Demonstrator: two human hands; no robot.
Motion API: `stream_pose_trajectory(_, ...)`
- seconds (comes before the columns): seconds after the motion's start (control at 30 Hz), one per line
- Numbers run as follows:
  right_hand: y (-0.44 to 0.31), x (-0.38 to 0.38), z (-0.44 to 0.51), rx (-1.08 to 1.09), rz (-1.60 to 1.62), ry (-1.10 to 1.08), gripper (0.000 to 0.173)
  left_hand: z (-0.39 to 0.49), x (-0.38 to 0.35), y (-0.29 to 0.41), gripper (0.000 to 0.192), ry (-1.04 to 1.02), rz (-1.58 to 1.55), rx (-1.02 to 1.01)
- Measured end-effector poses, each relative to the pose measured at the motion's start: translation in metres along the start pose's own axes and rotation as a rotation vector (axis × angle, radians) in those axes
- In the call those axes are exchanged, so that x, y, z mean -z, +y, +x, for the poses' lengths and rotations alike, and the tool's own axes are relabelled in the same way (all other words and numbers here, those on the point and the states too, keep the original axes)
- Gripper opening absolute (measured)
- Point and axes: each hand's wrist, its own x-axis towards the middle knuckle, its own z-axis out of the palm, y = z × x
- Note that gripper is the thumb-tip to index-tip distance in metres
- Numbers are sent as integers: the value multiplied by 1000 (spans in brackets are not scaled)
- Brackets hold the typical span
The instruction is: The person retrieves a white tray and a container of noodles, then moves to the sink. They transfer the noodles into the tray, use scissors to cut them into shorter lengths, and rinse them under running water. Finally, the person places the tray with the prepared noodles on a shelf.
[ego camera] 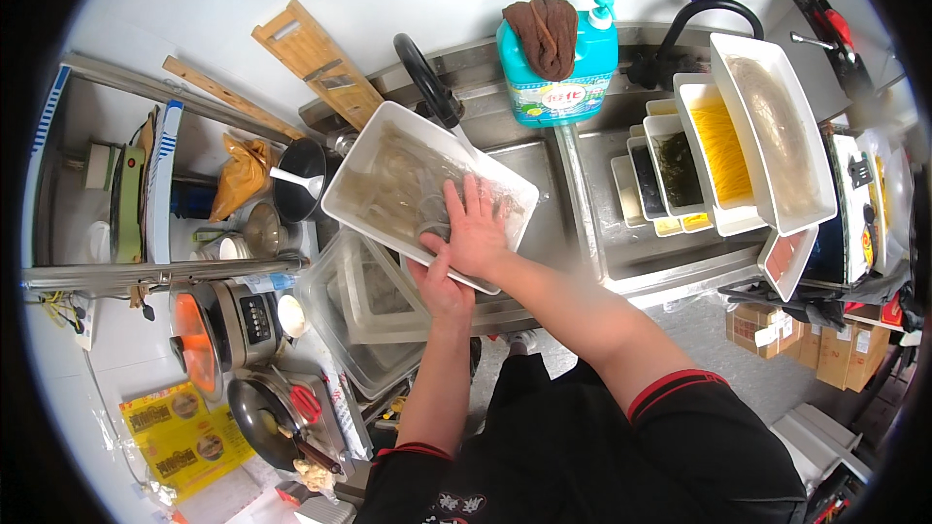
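Note:
A white rectangular plastic tub (348, 173) is tilted over the left sink basin. Translucent noodles (397, 167) lie in cloudy water inside it. My left hand (445, 290) grips the tub's near rim from below, its thumb on top. My right hand (477, 236) is spread over the right part of the tub, palm down, touching the wet contents. Its fingers are apart, with nothing closed in them. Just behind the tub stands a black faucet (429, 80); its outlet end is near the far rim.
Clear plastic bins (364, 346) stand left of my left arm. In the right basin (641, 258), white tubs hold yellow noodles (721, 149), dark seaweed (677, 171) and pale noodles (775, 113). A turquoise detergent jug (557, 98) with a brown cloth (545, 36) stands behind the divider (582, 196).

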Motion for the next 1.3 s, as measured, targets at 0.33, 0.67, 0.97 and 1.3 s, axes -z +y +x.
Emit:
stream_pose_trajectory(0.33, -18, -23, 10, 135, 83, 15, 107, -2, -9, 25, 54, 60, 103, -167)
stream_pose_trajectory(0.67, -27, -31, 16, 174, 164, 52, 108, 3, -12, 38, 66, 17, 166, -232)
stream_pose_trajectory(0.97, -28, -24, 15, 179, 174, 82, 107, 2, -14, 38, 67, 3, 165, -257)
stream_pose_trajectory(1.3, 17, 60, -22, 421, -317, 72, 83, 7, 18, 14, 62, 100, -215, 224)
